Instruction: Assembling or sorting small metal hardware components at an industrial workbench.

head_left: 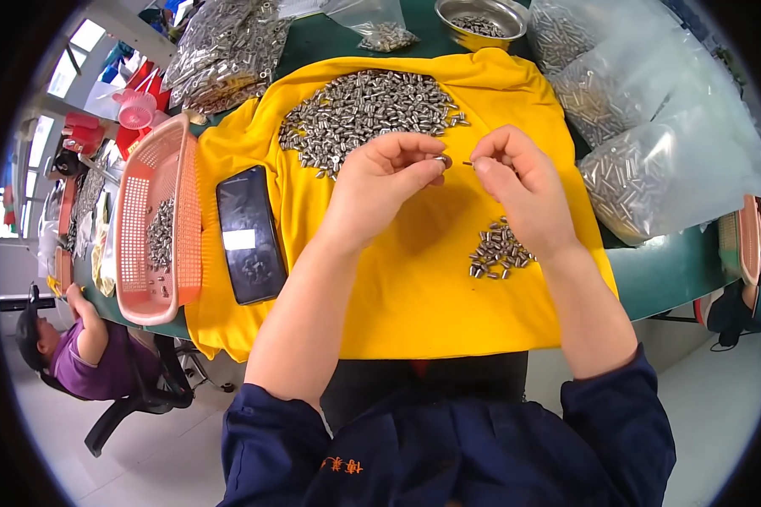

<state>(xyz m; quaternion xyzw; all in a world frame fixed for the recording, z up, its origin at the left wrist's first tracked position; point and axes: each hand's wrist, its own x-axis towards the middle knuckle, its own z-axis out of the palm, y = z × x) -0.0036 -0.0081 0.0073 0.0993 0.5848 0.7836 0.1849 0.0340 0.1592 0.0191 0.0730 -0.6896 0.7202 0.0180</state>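
Over the yellow cloth (423,296) my two hands face each other, their fingertips a short gap apart. Between thumb and fingers, my left hand (376,186) pinches a small metal fitting (441,160). A short, thin dark pin (468,163) sticks out of the pinch of my right hand (524,190). Beyond my left hand spreads a large heap of small silvery metal fittings (364,106). A smaller pile of similar fittings (489,253) lies below my right hand, partly covered by it.
Left of the cloth's middle lie a black phone (245,270) and a pink plastic basket (127,262) with some fittings. Bags of metal pins (630,182) line the right side. A metal bowl (516,15) and bagged parts (228,55) stand behind. Another person (101,359) sits far left.
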